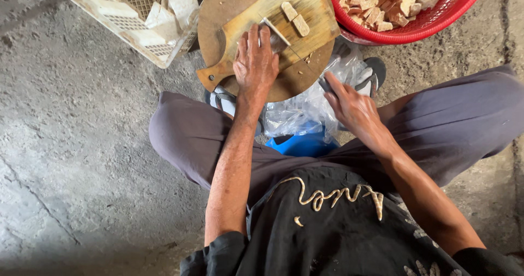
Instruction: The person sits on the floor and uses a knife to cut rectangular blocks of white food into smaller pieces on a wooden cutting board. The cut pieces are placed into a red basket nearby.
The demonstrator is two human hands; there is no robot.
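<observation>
We have one view only, from a camera worn on the head, so no second view shares any part of the scene. It looks almost straight down over our own chest and lap, close in. The concrete floor (82, 145) fills the 9 o'clock side. The round wooden block (229, 3) sits at 12 o'clock, cropped by the top edge. A red basket (436, 22) is cut off at 1 o'clock, a white crate (125, 36) at 11 o'clock.
</observation>
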